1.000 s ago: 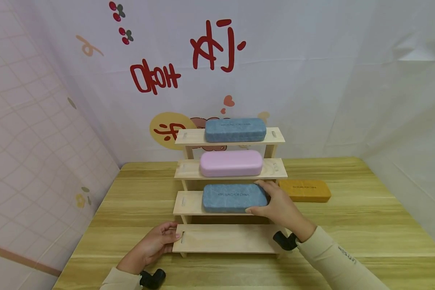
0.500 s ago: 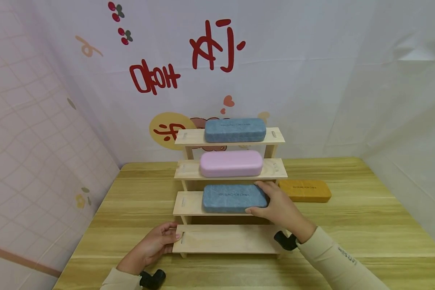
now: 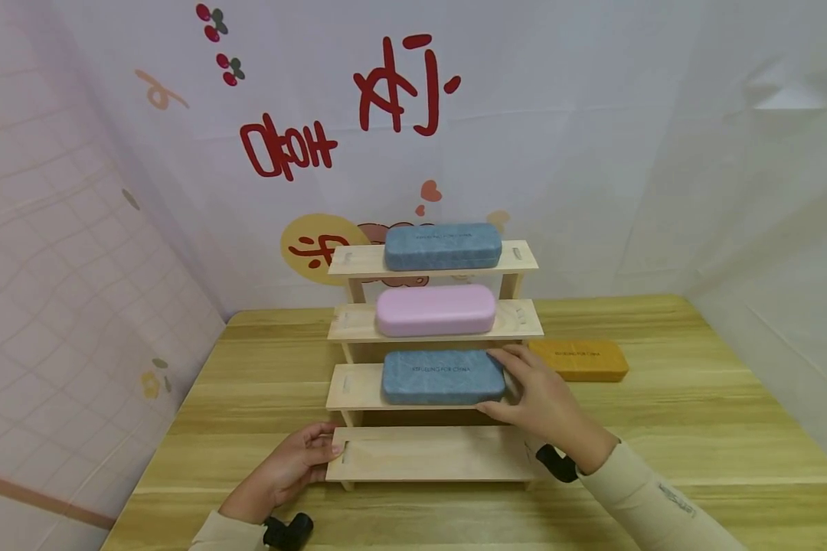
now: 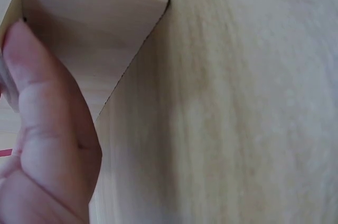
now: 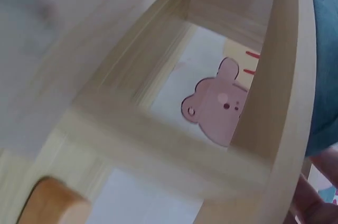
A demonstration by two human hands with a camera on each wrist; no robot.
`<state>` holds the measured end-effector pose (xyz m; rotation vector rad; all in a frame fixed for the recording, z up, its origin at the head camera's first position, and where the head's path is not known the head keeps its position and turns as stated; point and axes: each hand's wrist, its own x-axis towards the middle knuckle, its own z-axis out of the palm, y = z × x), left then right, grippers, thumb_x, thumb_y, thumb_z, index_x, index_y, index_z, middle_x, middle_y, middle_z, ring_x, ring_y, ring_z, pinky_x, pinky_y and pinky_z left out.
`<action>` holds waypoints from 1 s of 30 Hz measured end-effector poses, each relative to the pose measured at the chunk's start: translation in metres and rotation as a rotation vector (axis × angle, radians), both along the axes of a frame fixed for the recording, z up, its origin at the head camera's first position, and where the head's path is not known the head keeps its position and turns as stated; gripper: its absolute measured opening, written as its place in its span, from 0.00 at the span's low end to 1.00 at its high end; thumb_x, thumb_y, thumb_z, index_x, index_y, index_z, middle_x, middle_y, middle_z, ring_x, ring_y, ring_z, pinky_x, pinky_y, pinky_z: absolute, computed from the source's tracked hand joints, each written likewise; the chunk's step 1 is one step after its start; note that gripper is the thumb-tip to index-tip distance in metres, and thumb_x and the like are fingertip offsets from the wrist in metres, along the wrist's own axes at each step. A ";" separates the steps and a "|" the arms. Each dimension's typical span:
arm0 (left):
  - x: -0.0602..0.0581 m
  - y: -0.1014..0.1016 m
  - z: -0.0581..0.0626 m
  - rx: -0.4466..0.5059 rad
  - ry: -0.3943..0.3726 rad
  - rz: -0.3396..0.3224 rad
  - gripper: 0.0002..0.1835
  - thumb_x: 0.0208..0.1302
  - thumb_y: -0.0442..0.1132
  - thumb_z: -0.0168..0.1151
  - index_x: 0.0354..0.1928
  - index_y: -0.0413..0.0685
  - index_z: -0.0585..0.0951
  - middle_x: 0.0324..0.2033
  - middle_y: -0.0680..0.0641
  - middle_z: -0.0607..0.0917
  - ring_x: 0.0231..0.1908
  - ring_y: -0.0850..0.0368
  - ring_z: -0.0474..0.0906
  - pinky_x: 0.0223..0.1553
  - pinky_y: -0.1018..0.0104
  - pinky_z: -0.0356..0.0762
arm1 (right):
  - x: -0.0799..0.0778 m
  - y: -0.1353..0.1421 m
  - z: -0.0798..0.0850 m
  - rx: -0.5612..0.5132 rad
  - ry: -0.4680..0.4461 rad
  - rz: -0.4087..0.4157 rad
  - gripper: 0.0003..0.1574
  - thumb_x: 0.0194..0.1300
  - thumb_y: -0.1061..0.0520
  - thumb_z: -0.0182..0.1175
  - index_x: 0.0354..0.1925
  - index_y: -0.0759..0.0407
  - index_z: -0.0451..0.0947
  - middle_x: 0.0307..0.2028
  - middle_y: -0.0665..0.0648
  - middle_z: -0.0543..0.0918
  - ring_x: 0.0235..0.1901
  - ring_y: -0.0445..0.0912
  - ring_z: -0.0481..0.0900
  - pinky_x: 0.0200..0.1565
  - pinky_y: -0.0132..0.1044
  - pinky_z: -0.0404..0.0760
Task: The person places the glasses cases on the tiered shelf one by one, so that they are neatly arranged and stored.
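A four-tier wooden display stand (image 3: 430,453) stands on the table; its lowest shelf board carries nothing. My left hand (image 3: 295,465) grips the left end of that board; the left wrist view shows the thumb (image 4: 39,81) against the wood. On the second tier from the bottom lies a blue glasses case (image 3: 444,377) with printed lettering. My right hand (image 3: 543,394) is at its right end, fingers and thumb spread apart around the corner, with a gap at the palm. In the right wrist view, part of the blue case (image 5: 325,65) shows beyond a shelf board.
A pink glasses case (image 3: 436,311) sits on the third tier, and another blue case (image 3: 443,247) on the top tier. To the right of the stand, a mustard-yellow case (image 3: 582,360) lies on the wooden table (image 3: 262,360). A printed cloth hangs behind.
My right hand has drawn slightly to the right, away from the blue case, which stays on its shelf. The left hand keeps its grip. The head view has shifted a little.
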<state>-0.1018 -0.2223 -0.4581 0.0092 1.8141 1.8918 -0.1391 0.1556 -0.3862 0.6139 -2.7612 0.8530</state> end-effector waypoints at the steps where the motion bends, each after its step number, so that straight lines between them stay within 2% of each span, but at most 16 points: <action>1: 0.000 0.000 0.000 0.002 0.000 -0.001 0.37 0.68 0.34 0.57 0.67 0.20 0.48 0.44 0.46 0.79 0.42 0.57 0.80 0.43 0.60 0.81 | 0.001 0.003 0.000 0.000 0.003 -0.002 0.49 0.49 0.42 0.74 0.65 0.60 0.70 0.60 0.63 0.71 0.55 0.61 0.73 0.51 0.57 0.76; 8: 0.000 -0.002 -0.001 0.007 -0.007 -0.007 0.38 0.69 0.33 0.56 0.68 0.20 0.47 0.45 0.46 0.79 0.42 0.56 0.80 0.44 0.59 0.81 | 0.003 0.031 -0.004 -0.040 0.037 -0.005 0.46 0.50 0.45 0.75 0.64 0.59 0.71 0.59 0.64 0.71 0.52 0.61 0.74 0.48 0.59 0.76; 12: -0.001 -0.002 -0.001 0.009 -0.005 -0.013 0.37 0.69 0.33 0.57 0.67 0.19 0.48 0.44 0.45 0.79 0.42 0.56 0.81 0.44 0.60 0.81 | 0.000 0.049 -0.013 -0.071 0.110 0.011 0.45 0.48 0.50 0.77 0.61 0.61 0.73 0.57 0.62 0.73 0.50 0.59 0.75 0.46 0.58 0.77; 17: -0.001 -0.001 -0.001 0.006 -0.004 -0.011 0.36 0.68 0.34 0.57 0.67 0.20 0.50 0.44 0.46 0.80 0.42 0.56 0.81 0.44 0.60 0.81 | -0.004 0.072 -0.024 -0.064 0.182 -0.009 0.44 0.44 0.52 0.78 0.60 0.61 0.74 0.55 0.62 0.75 0.49 0.60 0.75 0.43 0.58 0.77; 30: -0.001 0.000 0.000 0.011 -0.007 -0.007 0.34 0.68 0.34 0.58 0.66 0.20 0.53 0.43 0.47 0.80 0.41 0.56 0.81 0.43 0.60 0.81 | -0.025 0.119 -0.038 -0.029 0.154 -0.086 0.44 0.47 0.55 0.76 0.60 0.67 0.71 0.55 0.66 0.72 0.52 0.65 0.71 0.44 0.64 0.73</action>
